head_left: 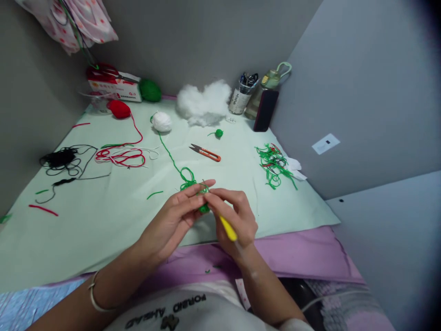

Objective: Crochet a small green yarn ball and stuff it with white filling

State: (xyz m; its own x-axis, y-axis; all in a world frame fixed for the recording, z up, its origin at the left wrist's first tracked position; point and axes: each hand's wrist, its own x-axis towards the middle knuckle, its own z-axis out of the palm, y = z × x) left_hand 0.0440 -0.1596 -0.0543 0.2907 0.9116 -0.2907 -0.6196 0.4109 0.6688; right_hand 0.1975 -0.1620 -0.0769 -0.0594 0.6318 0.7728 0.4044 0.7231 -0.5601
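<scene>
Handle [228, 228]: yellow, gripped by right hand [240, 216]; tip indistinct
Yarn [204, 208]: green, pinched by left hand [172, 218], partly covered

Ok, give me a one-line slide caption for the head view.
Left hand pinches a green yarn piece; right hand holds a yellow-handled tool; orange-handled snips lie beyond.

Green yarnwork [204, 208] partly hidden by fingers [191, 203], dotted cloth [90, 24] cropped

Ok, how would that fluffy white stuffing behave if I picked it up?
The white stuffing looks loose and airy, so it's probably light for its size. Its uneven, puffy shape suggests it would squash softly; the wispy edges might pull apart.
</scene>
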